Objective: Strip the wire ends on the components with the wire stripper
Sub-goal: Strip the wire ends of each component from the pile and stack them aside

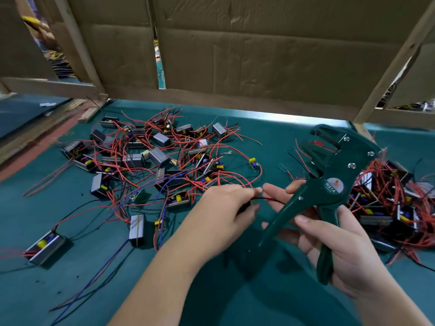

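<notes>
My left hand [226, 212] pinches a thin red-and-black wire [270, 199] between thumb and forefinger. The other fingers curl over something dark, which I take to be the body of its component [244, 207]. That way the lead sticks out straight toward the tool instead of flopping. My right hand [334, 243] is wrapped round the two handles of the green wire stripper [334, 184], thumb across the nearer handle. Its longer fingers reach past the handle to meet the wire's free end, I think to steady and aim it. The stripper's head is tilted up and away from me with its jaws gaping and nothing between them, so the wire end is not yet in the tool and no squeeze has begun. I hold both above the teal mat [94, 267], close in front of me, where I can see the tip. The tangled heap of components [162, 158] lies ahead to the left and a second heap [386, 208] sits by my right wrist. I judge one is waiting and one is done, though I cannot tell which.
</notes>
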Demonstrator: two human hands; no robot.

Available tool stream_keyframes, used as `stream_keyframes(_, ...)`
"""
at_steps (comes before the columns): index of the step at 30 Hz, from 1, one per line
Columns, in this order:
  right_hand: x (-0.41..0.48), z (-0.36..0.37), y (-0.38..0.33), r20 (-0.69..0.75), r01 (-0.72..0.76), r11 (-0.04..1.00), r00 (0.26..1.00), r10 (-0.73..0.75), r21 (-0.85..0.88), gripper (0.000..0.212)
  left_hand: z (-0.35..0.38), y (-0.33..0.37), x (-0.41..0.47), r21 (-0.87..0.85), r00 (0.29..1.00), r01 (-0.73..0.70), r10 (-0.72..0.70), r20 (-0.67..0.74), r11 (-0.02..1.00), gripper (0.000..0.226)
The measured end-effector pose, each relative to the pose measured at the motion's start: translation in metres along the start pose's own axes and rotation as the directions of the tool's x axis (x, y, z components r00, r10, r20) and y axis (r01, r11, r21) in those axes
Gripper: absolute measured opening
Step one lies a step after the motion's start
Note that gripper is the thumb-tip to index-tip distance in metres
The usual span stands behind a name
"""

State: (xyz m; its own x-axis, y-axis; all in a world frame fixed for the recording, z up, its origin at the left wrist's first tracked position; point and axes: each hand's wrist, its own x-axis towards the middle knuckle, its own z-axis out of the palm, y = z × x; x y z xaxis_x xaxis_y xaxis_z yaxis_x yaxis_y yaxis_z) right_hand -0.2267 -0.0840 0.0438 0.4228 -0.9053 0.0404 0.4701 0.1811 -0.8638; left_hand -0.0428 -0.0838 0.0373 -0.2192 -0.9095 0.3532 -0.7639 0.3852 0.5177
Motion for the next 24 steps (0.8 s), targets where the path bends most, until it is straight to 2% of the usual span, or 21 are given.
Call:
stream_keyframes(1,0.0004,-0.0002,-0.0012,-0.020,0.006,1.000,1.000,-0.006,0.007,0.040,-0.0020,-0.0029,-0.0016,-0.017,0.999,-0.016,0.015,-0.049,1.000,0.023)
stream_keyframes(3,0.0014,0.0000,-0.0032,-0.051,0.018,0.999,0.999,-0.016,0.030,0.038,-0.0039,-0.0068,-0.0060,-0.048,0.993,0.033,-0.038,-0.115,0.998,0.043)
stream_keyframes(5,0.0020,0.0010,-0.0038,-0.062,0.030,0.998,0.998,-0.027,0.051,0.036,-0.0052,-0.0069,-0.0077,-0.012,0.991,0.087,-0.087,-0.105,0.996,0.053)
stream_keyframes(7,0.0021,0.0004,-0.0032,-0.062,0.040,0.998,0.997,-0.037,0.057,0.036,-0.0027,-0.0067,-0.0079,-0.050,0.995,0.084,-0.086,-0.057,0.995,0.041)
stream_keyframes(9,0.0017,0.0004,-0.0015,-0.036,0.034,0.999,0.999,-0.033,0.043,0.039,-0.0007,-0.0048,-0.0065,-0.204,0.995,0.086,-0.093,-0.025,0.975,0.023)
stream_keyframes(11,0.0010,0.0011,0.0000,-0.012,0.013,0.998,1.000,-0.012,0.063,0.038,0.0014,-0.0020,-0.0052,-0.388,0.988,0.122,-0.148,-0.036,0.913,0.015)
stream_keyframes(13,0.0005,0.0026,0.0015,0.020,-0.001,0.997,1.000,0.000,0.082,0.034,0.0030,0.0010,-0.0040,-0.525,0.977,0.168,-0.213,-0.027,0.835,0.017)
stream_keyframes(17,-0.0002,0.0049,0.0044,0.020,0.010,0.997,1.000,-0.011,0.076,0.037,0.0012,-0.0009,-0.0027,-0.623,0.962,0.236,-0.271,0.039,0.746,0.018)
stream_keyframes(21,-0.0004,0.0081,0.0060,-0.062,0.142,0.990,0.988,-0.140,0.024,0.034,0.0006,-0.0001,-0.0020,-0.654,0.936,0.296,-0.349,0.053,0.696,0.018)
stream_keyframes(24,0.0005,0.0043,0.0026,-0.061,0.139,0.990,0.989,-0.138,0.005,0.036,0.0006,0.0017,0.0002,-0.758,0.903,0.304,-0.427,0.036,0.578,0.022)
